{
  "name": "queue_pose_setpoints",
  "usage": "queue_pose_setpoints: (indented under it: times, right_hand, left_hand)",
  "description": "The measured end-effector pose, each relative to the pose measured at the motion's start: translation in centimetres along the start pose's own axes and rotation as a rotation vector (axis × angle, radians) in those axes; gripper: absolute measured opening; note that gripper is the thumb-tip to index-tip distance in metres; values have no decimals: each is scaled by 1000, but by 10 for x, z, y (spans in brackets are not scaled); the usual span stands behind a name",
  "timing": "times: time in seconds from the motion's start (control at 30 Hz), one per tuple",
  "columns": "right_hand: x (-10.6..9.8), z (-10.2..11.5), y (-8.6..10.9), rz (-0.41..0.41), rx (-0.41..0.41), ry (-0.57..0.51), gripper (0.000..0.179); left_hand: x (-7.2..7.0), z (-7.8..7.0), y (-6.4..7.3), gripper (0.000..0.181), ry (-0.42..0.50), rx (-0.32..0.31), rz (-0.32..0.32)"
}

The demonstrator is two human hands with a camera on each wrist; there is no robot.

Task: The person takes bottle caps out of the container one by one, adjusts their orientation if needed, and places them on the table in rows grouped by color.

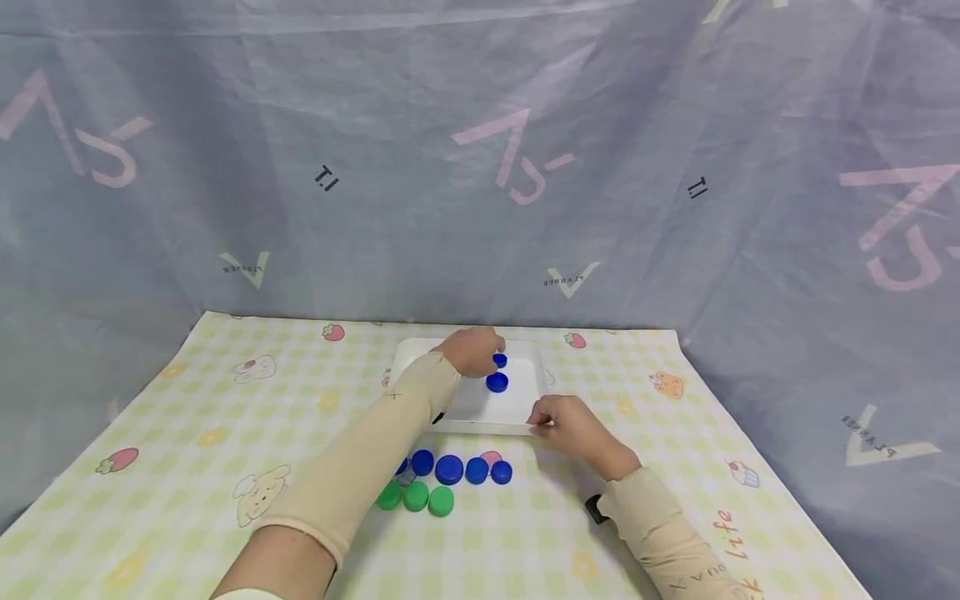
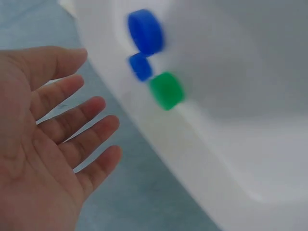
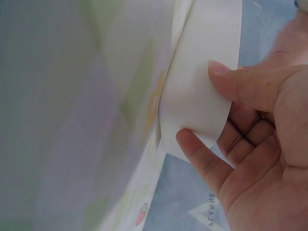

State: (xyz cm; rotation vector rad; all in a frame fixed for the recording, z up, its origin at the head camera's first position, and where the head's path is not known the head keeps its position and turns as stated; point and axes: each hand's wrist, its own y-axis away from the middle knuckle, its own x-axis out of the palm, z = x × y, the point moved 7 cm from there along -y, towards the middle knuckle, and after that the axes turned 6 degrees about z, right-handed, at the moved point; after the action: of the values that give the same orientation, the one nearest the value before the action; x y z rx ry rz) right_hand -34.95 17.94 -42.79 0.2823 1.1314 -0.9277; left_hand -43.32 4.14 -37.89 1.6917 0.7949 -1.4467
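A shallow white tray [image 1: 480,408] stands toward the back of the table. My left hand [image 1: 471,352] is over it, fingers spread loosely with nothing between them in the left wrist view. Close to those fingertips, a large blue bottle cap [image 2: 146,32], a smaller blue cap [image 2: 140,67] and a green cap [image 2: 166,91] are in the tray. The head view shows two blue caps [image 1: 497,382] there; the green one is hidden. At the tray's near right corner, my right hand [image 1: 566,425] holds the wall, thumb and a finger pressing the white side [image 3: 197,91].
In front of the tray lies a row of several blue caps [image 1: 449,470], partly hidden by the left sleeve. Nearer are green caps [image 1: 416,497]. A checked, patterned cloth [image 1: 600,533] covers the table, and a grey curtain [image 1: 420,183] hangs behind it.
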Motion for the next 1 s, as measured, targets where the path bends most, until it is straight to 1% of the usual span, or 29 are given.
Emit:
queue_pose_setpoints:
  times: [0.1,0.2,0.3,0.4,0.47,0.53,0.6,0.7,0.8,1.0]
  right_hand:
    - [1,0,-2,-3,0,7,18]
    - [2,-2,-2,4,17,2,18]
    - [2,-1,-1,10,27,-4,18]
    - [2,0,-1,6,28,-2,18]
    - [2,0,-1,4,33,-1,19]
    - [2,0,-1,6,39,-2,18]
    - [1,-1,-2,11,45,0,18]
    - [1,-2,-2,13,40,6,19]
    - [1,-3,-2,11,33,12,20]
    - [1,-2,-2,9,31,6,20]
  left_hand:
    - [13,11,-7,25,24,-48,24]
    - [27,23,-16,27,22,-102,50]
    - [34,29,-19,25,13,-119,59]
    - [33,28,-16,23,-13,-110,55]
    - [30,26,-15,19,-34,-107,39]
    - [30,26,-15,14,-51,-108,38]
    - [32,26,-16,11,-46,-112,45]
    - [35,27,-19,17,-41,-113,60]
    - [36,26,-18,20,-29,-113,60]
    - [32,21,-12,13,8,-110,72]
